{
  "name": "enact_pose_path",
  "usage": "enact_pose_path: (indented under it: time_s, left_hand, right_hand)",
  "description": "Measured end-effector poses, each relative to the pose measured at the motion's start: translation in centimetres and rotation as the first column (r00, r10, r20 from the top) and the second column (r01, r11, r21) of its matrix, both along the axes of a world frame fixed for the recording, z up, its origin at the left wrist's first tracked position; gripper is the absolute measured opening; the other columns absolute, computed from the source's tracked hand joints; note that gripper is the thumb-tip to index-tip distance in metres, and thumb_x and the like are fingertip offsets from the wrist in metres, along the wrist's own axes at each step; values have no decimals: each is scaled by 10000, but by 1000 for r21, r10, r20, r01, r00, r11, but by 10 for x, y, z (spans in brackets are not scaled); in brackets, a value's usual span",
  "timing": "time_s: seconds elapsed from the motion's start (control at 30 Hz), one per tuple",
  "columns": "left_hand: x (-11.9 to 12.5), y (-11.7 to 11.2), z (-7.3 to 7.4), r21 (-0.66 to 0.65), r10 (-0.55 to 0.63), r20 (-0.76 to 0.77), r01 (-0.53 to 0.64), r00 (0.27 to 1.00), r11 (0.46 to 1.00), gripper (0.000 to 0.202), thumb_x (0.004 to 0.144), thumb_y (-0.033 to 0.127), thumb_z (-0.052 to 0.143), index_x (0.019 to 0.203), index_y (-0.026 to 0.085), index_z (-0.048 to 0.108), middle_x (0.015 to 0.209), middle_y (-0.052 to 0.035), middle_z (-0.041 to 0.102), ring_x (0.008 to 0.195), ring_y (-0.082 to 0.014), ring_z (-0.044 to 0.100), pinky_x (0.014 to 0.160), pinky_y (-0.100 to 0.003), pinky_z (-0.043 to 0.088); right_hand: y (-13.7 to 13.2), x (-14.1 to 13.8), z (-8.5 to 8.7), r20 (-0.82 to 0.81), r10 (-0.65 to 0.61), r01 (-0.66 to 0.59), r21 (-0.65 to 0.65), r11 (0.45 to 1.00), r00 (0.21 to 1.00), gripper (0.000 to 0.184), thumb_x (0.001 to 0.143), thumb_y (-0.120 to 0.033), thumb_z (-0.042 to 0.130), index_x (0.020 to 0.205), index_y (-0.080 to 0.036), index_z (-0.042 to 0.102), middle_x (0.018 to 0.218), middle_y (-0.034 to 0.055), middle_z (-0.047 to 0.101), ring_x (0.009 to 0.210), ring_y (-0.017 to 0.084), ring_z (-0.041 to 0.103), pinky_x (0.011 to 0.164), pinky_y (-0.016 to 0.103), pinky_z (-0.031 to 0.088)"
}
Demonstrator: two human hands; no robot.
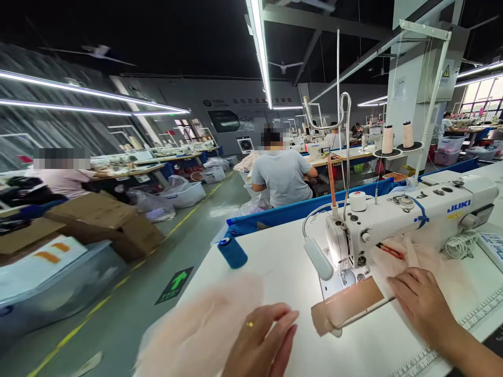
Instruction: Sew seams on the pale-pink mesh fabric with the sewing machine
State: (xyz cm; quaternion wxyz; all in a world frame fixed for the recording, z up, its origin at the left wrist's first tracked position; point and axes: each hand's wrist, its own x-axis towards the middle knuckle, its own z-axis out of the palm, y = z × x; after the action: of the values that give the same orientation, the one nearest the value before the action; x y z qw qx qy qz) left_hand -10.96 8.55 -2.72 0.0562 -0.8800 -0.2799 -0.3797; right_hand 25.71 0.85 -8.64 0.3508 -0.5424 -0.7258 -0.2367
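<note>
At six o'clock in my view, my left hand hovers over the white table, its fingers bent and drawn together; I cannot tell whether they pinch anything. At four o'clock is my right hand, its fingers bent and their tips by the end of one pale rod-like edge; whether they grip it, I cannot tell. That edge runs along one brown strip at half past four, just in front of the needle area of one sewing machine. I count two spreads of sheer peach fabric: one, blurred, at seven o'clock beside my left hand, and one at four o'clock behind my right hand; I cannot tell whether they join. One red-and-black cutter lies between three and four o'clock, with one coil of white cable to its right. One blue thread cone stands tilted in my view at seven o'clock, two peach cones sit on the stand at half past two, and one white spool tops the machine. Two co-workers are nearest: one in a grey shirt near the centre, one in pink at nine o'clock.
</note>
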Motion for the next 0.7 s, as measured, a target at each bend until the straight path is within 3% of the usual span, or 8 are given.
enact_pose_path:
  time_s: [0.13,0.23,0.3,0.4,0.5,0.6,0.67,0.7]
  left_hand:
    - [36,-21,-9,-222,-146,-34,135,989,966,312,954,88,558,1167,294,656,1034,-63,755,897,-229,702,790,-340,596]
    - [53,-32,-15,-375,-158,-52,127,986,918,283,969,111,558,1181,270,656,1100,-75,737,972,-243,674,861,-371,569]
    - [60,-34,-17,-465,-123,-73,75,990,882,232,963,137,577,1149,249,657,1134,-87,719,1014,-262,652,885,-395,550]
    - [65,-29,-23,-576,-32,-133,-51,991,816,147,938,166,607,1072,216,642,1099,-97,696,997,-282,624,856,-417,534]
    - [68,-22,-32,-616,-5,-143,-85,990,783,146,948,127,518,1008,209,623,1024,-91,681,948,-270,610,840,-419,525]
    - [70,-19,-38,-625,-52,-44,14,998,781,346,852,28,445,1085,219,615,1058,-89,675,980,-260,612,871,-416,537]
    - [69,-20,-37,-636,-169,47,159,985,755,558,762,15,468,1258,240,586,1214,-96,669,1118,-271,610,979,-441,539]
    - [67,-20,-36,-644,-246,81,239,966,726,644,742,27,491,1340,259,557,1327,-98,647,1240,-284,581,1070,-464,510]
  right_hand:
    - [-17,-45,-9,-2,302,-301,-66,951,953,261,1035,-116,514,1216,-212,677,920,46,787,825,206,689,773,366,524]
    - [-32,-69,-6,-37,596,-593,-154,790,802,254,1046,-102,532,1241,-220,646,938,12,829,792,169,736,720,303,568]
    - [-38,-69,2,-79,669,-671,-178,720,739,289,1036,-74,547,1269,-225,627,946,3,838,793,164,755,726,288,588]
    - [-39,-59,10,-224,603,-642,-219,734,766,353,1016,-91,570,1339,-233,592,908,27,792,747,173,720,685,280,592]
    - [-32,-64,4,-345,533,-625,-266,734,773,357,1004,-125,598,1342,-241,591,1007,71,766,845,202,711,750,290,607]
    - [-19,-90,-9,-416,496,-635,-336,696,763,363,955,-270,705,1294,-160,636,1090,162,750,956,309,692,791,398,600]
    - [-9,-106,-12,-452,439,-610,-365,703,776,120,983,-206,611,1075,-170,681,965,134,735,884,285,669,749,379,571]
    - [-5,-109,-10,-471,422,-609,-377,698,775,119,994,-163,555,1007,-189,671,982,118,734,896,264,668,770,362,562]
